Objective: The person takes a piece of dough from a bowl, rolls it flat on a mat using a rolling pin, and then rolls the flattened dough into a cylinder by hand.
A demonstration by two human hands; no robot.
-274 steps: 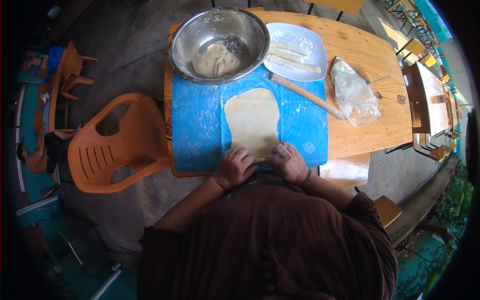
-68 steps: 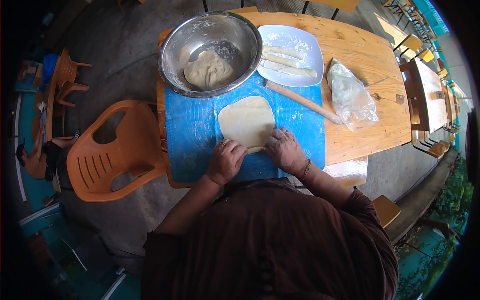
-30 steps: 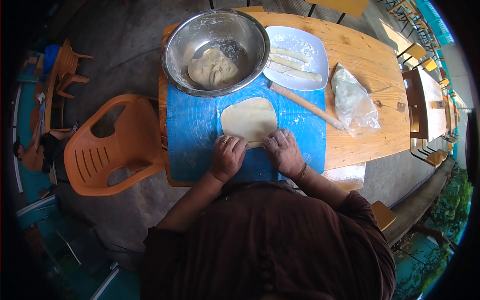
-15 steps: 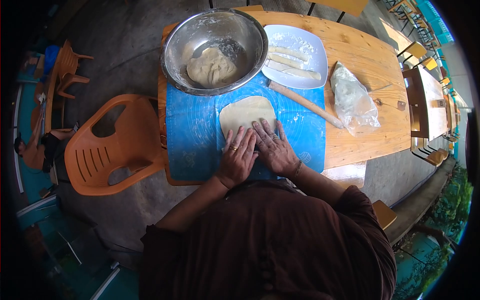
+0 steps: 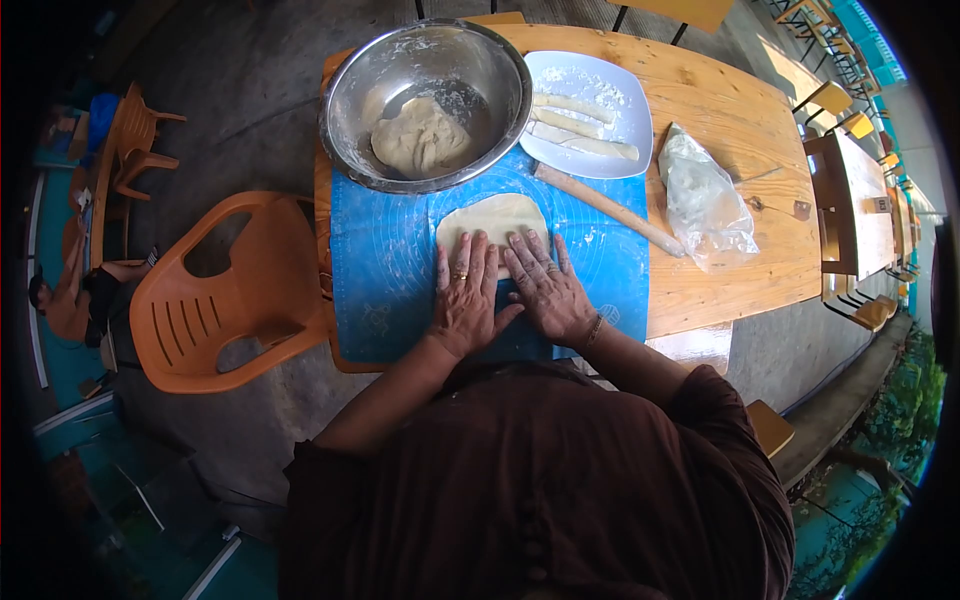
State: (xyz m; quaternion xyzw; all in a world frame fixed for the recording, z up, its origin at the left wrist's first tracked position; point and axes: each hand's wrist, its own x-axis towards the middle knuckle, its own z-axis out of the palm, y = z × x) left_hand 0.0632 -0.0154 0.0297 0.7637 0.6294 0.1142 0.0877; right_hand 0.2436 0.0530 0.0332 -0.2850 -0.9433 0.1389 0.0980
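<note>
A flat, pale sheet of dough (image 5: 492,215) lies on the blue silicone mat (image 5: 375,270). My left hand (image 5: 466,298) rests with outstretched fingers on the sheet's lower left part. Beside it, my right hand (image 5: 548,293) lies flat, its floury fingers on the lower right part of the dough. The near edge of the sheet is hidden under both hands. To the upper right, a wooden rolling pin (image 5: 610,210) lies slantwise across the mat's edge, apart from my hands.
A steel bowl (image 5: 345,150) with a lump of dough (image 5: 420,138) stands at the back left. Next to it, a white plate (image 5: 632,120) carries floured dough rolls (image 5: 580,125). A clear plastic bag (image 5: 705,205) lies on the right. An orange chair (image 5: 240,290) stands left of the wooden table (image 5: 740,115).
My left hand has shifted slightly left and straightened, so its fingers now point forward, away from my right hand. The right hand has barely moved and stays on the dough.
</note>
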